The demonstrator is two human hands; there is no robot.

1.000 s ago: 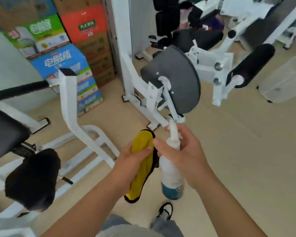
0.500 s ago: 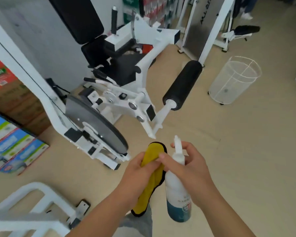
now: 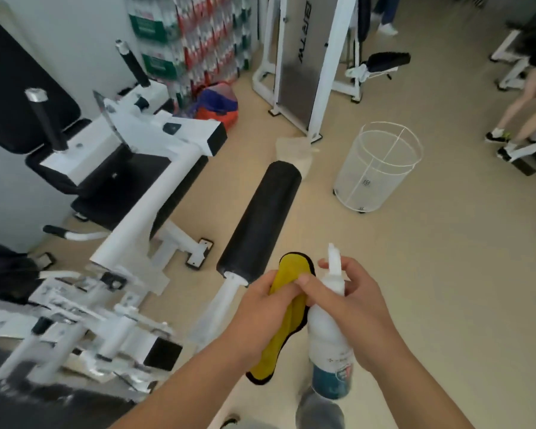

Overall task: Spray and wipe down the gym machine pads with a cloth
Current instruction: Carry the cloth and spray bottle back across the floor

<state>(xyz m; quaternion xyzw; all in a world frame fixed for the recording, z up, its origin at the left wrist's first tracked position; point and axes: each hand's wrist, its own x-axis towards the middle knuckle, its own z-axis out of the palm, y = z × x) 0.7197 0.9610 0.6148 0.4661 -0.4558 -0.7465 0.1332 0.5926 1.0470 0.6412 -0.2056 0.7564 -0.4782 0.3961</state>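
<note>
Right hand (image 3: 350, 308) wrapped around the neck of the white spray bottle (image 3: 330, 332), index finger curled near the nozzle, thumb reaching across to the cloth; bottle upright, nozzle pointing up and forward, probably kept ready to fire. Left hand (image 3: 260, 308) clenched on the yellow cloth (image 3: 283, 323), folded lengthwise and hanging below the fist, top end poking up beside the bottle. Both hands pressed together at chest level, likely to carry both tools as one bundle between stations. Just ahead and left, black roller pad (image 3: 260, 218) on its white arm, near end close to the left knuckles but not touching; looks like the likely target, within easy spray reach. Further left, white machine frame (image 3: 143, 193) with black seat pad (image 3: 115, 187) and back pad (image 3: 16, 88). Off right, well apart, white wire basket (image 3: 378, 168) on the floor. No wetness readable on any pad; blur along the lower left.
</note>
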